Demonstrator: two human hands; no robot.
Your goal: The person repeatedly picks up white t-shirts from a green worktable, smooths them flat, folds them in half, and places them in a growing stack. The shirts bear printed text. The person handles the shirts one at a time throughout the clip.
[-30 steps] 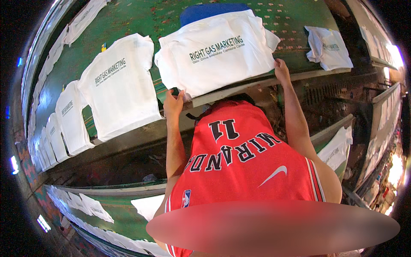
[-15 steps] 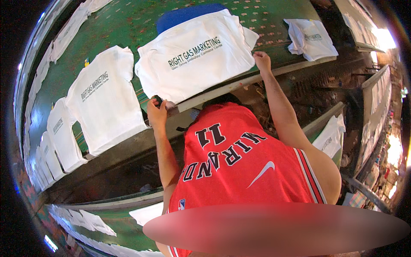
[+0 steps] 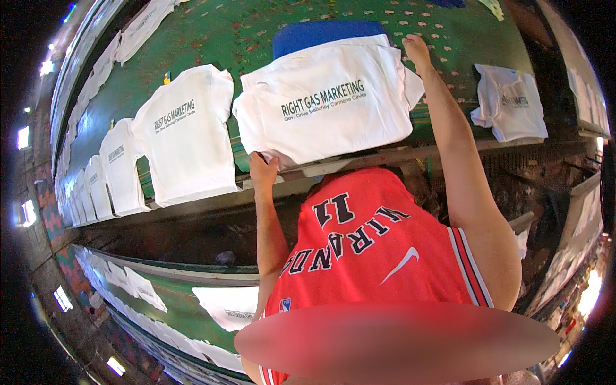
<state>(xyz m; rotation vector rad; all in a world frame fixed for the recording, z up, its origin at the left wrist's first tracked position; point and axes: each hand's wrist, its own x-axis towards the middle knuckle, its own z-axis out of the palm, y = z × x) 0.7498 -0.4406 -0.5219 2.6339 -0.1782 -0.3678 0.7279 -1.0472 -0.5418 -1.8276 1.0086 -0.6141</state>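
Central white shirt (image 3: 321, 131) lies flat on the far green worktop (image 3: 475, 38), dark green print face up, near hem along the worktop's near edge. Blue panel (image 3: 330, 38) sticks out past the shirt's far edge, running left to right. Shirt's right sleeve spreads out on the green surface.

Left hand (image 3: 264, 172) is at the shirt's near-left corner, thumb and fingers only a narrow gap apart, something dark between them. Can't tell if it has the cloth pinched or just touches it.

Right hand (image 3: 417, 51) is out past the shirt's far-right corner, just right of the blue panel's end, over the green surface. Fingers curled in, nothing visible in them. Can't tell if it's touching the worktop.

Left of the central shirt: large white shirt (image 3: 192, 138), laid flat with similar print, small yellow tab (image 3: 167, 77) at its far edge. More white shirts run on in a row to the far left. Right side: smaller-looking white shirt (image 3: 497, 119), well apart from the central one.

Red jersey (image 3: 359, 269) with dark lettering is on the torso between the arms. Second green worktop (image 3: 183, 307) at near left, white shirts on it too.
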